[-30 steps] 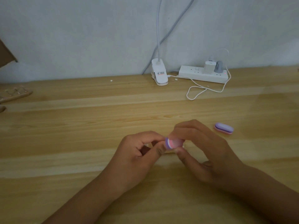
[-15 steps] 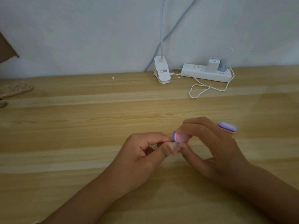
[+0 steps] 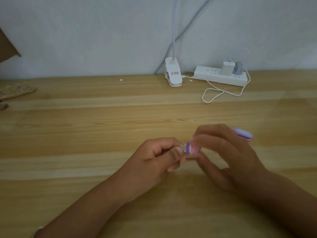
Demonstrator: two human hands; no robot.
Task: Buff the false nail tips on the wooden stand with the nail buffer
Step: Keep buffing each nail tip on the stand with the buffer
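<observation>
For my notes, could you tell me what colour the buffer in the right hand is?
The nail buffer is purple with a pink layer; head view.

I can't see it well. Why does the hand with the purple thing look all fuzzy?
Head view: the right hand and its buffer are smeared by motion blur; the left hand, pinching a nail tip, is sharper; the light is dim throughout.

Blurred purple-pink nail buffer (image 3: 190, 148) touches a pale false nail tip (image 3: 182, 147), wooden stand (image 3: 18, 92) far left
</observation>
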